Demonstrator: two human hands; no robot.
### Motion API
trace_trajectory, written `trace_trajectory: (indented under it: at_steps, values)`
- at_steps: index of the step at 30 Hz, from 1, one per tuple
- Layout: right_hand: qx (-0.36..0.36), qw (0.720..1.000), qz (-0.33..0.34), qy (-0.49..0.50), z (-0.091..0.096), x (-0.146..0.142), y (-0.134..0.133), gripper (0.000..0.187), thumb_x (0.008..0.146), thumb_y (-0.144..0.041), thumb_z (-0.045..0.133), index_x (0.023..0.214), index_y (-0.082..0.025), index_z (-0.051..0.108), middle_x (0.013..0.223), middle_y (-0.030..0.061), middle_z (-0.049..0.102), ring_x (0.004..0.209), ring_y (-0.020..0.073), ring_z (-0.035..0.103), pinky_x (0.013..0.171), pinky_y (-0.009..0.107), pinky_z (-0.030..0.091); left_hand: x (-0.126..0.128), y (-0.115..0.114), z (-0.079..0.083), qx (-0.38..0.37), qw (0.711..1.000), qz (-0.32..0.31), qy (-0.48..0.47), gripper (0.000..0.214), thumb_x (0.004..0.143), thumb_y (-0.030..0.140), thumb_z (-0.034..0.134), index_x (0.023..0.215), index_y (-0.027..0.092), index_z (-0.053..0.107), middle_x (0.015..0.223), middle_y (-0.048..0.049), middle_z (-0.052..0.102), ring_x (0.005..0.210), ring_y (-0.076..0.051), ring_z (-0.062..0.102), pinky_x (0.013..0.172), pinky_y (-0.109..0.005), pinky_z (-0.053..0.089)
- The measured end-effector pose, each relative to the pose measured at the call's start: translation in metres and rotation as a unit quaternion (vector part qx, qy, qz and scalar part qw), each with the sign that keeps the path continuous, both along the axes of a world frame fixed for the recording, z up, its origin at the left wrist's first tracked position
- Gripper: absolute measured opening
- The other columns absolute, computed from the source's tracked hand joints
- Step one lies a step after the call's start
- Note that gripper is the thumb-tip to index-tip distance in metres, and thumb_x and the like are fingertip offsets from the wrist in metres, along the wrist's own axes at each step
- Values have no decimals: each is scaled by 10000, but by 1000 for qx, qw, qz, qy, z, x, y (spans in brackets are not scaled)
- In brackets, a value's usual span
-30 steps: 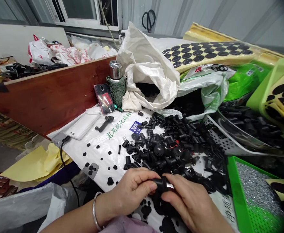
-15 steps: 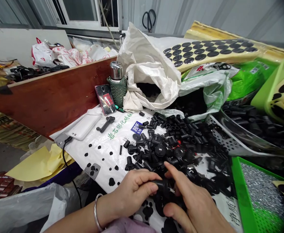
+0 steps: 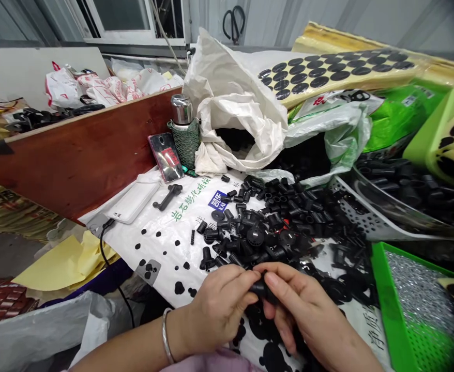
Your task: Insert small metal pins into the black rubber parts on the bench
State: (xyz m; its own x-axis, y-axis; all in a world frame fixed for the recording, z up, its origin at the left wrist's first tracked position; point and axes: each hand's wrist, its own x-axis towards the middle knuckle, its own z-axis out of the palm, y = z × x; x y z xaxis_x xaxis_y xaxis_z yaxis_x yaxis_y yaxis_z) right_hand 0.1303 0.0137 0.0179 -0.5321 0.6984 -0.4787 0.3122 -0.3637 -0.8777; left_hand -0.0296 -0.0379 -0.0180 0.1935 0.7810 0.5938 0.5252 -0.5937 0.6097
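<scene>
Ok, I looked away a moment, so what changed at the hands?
The right hand has closed back onto the black rubber piece after its fingers spread off it; the left hand kept hold. The heap of black parts and the phone stayed put.

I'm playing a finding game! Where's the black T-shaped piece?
Find the reddish-brown wooden board, then the white printed sack below it. Near the sack's far edge, beside a flat white case, lies the black T-shaped piece, alone, well apart from the big heap of small black parts.
</scene>
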Motion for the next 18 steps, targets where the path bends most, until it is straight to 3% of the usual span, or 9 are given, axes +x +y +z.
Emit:
trace_trajectory:
  at_steps: [3,5,7,9,10,11,15,18]
  values:
    - [209,974,42,-70,5,10,3,473,863,-483,423,1213,-166,420,719,12,597,445,74,513,429,195,458,-1,0,-2,-85,992,-2,-91,238,882,176,430,1074,117,557,786,-82,597,703,-152,553,619,-259,482]
    - [388,911,87,-109,9,18,4,497,873,-397,455,1302,-171,347,934,74,614,612,109,589,592,251,531,-1,1,-1,-141,981,0,-134,224,884,201,437,1035,132,587,760,-62,593,663,-136,553,592,-241,471]
    - [535,827,126,-116,10,24,4,463,882,-287,455,1313,-162,341,1070,110,593,807,153,622,696,277,542,-1,1,1,-188,969,-7,-159,214,880,213,451,1022,141,594,792,-60,605,667,-131,565,602,-237,475]
    - [617,768,132,-108,7,24,2,382,889,-209,424,1266,-151,399,1066,112,608,931,176,608,730,275,541,0,1,3,-211,963,-10,-165,204,874,207,459,1026,147,582,838,-62,617,696,-133,577,630,-241,481]
    - [631,759,121,-103,4,23,1,349,890,-195,416,1235,-148,426,1046,108,618,943,178,607,733,273,541,1,1,3,-206,966,-7,-157,203,873,201,457,1031,148,573,854,-66,620,715,-138,579,647,-247,482]
    - [628,765,104,-97,2,22,0,324,889,-198,418,1208,-144,446,1010,102,629,907,172,617,716,266,543,2,1,4,-192,971,-2,-143,206,873,191,449,1038,146,564,861,-71,619,731,-144,578,660,-254,479]
    - [546,833,63,-59,-4,16,-3,256,876,-227,463,1118,-148,484,859,52,628,657,115,609,599,222,531,4,0,5,-126,987,5,-99,224,876,169,418,1059,138,543,833,-76,605,734,-152,561,662,-264,463]
    - [505,860,62,-40,-4,16,-3,240,860,-241,494,1091,-178,479,779,7,610,588,94,580,552,202,510,3,0,7,-179,974,-6,-139,212,896,203,392,1058,156,519,858,-66,609,711,-137,561,638,-245,463]
